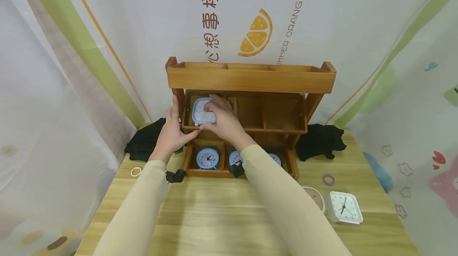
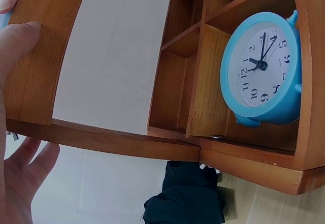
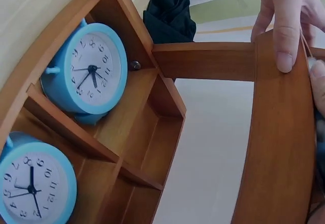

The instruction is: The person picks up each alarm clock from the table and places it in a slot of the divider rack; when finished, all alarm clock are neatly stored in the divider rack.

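In the head view my right hand holds a pale blue, rounded-square alarm clock in the left compartment of the wooden shelf's middle tier. Its thumb is at the clock's lower right and the fingers curl over the face. My left hand is spread at that tier's left end. The left wrist view shows its thumb against the front board, with other fingers beyond the side post. Round blue alarm clocks stand in the bottom tier, partly hidden by my right arm.
Black cloth lies left and right of the shelf. On the table's right are a white square clock, an oval beige-pink one half behind my sleeve, and a purple ring. A wooden ring lies on the left.
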The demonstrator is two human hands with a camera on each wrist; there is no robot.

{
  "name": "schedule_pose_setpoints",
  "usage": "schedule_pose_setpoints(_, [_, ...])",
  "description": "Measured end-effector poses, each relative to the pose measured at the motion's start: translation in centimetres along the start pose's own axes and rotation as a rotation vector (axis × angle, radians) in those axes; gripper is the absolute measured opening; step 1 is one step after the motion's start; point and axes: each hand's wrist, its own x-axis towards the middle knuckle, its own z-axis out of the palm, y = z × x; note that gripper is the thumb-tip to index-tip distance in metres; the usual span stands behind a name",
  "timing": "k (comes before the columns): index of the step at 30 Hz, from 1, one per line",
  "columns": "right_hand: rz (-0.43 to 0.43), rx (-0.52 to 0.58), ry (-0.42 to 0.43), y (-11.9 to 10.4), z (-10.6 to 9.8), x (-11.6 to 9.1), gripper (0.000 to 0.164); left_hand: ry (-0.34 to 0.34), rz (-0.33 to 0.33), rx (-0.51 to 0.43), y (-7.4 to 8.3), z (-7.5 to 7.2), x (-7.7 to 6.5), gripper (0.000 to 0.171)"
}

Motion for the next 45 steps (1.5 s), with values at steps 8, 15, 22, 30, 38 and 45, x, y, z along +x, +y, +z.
schedule_pose_setpoints(8, [-0.006, -0.141, -0.072, 0.3, -0.3, -0.5, 0.034, -0.006, -0.006, -0.006, 0.2, 0.4, 0.1, 0.135])
schedule_pose_setpoints(15, [-0.103, -0.120, 0.040, 0.7, -0.6, -2.7, 0.044, -0.009, -0.016, 0.000, 0.2, 0.4, -0.1, 0.135])
schedule_pose_setpoints(22, [-0.259, 0.029, 0.253, 2.4, -1.9, -8.2, 0.052, -0.011, -0.038, 0.032, 0.6, 0.2, 0.2, 0.135])
schedule_pose_setpoints(30, [-0.230, 0.117, 0.279, 7.2, -4.0, -16.7, 0.078, -0.008, -0.042, 0.040, 0.8, 0.2, 0.2, 0.135])
schedule_pose_setpoints(38, [-0.010, 0.137, 0.126, 12.7, -6.5, -23.8, 0.115, 0.025, -0.010, 0.023, 0.6, 0.3, 0.5, 0.137])
schedule_pose_setpoints(45, [0.166, -0.008, -0.034, 16.1, -7.0, -30.2, 0.128, 0.016, -0.022, 0.021, 0.3, 0.5, 0.3, 0.137])
